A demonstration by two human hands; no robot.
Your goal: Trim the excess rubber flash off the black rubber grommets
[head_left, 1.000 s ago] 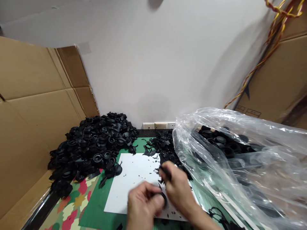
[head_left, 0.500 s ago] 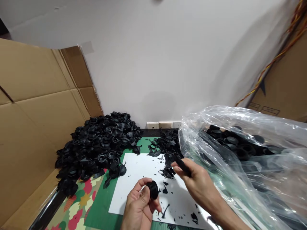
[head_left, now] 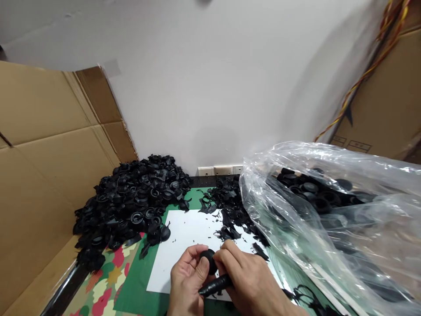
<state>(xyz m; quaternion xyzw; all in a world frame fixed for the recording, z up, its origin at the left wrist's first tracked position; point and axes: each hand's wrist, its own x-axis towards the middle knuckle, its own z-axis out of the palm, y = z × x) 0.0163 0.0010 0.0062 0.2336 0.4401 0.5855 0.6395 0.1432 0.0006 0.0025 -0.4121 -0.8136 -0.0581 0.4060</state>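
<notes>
My left hand [head_left: 188, 277] pinches a small round black rubber cap [head_left: 208, 258] between thumb and fingers, above the near part of a white paper sheet [head_left: 182, 232]. Close against it on the right is my right hand [head_left: 248, 274], with its thumb and forefinger tips at the cap's right edge. A black pen-shaped tool [head_left: 215, 286] sits in the curled lower fingers of that hand, its tapered end pointing left toward my left palm. Whether the right fingertips grip the cap or a bit of its edge is hidden.
Trimmed-looking black rubber pieces are heaped [head_left: 131, 197] at the left beside a cardboard box wall [head_left: 49, 175]. Black scraps [head_left: 232, 202] lie behind and right of the paper, on a green mat [head_left: 131, 285]. A clear plastic bag [head_left: 259, 184] holds more black caps at the right.
My right hand has come left and nearer, from above the scraps to the cap. Its tool now points left, and the cap is turned in my left hand.
</notes>
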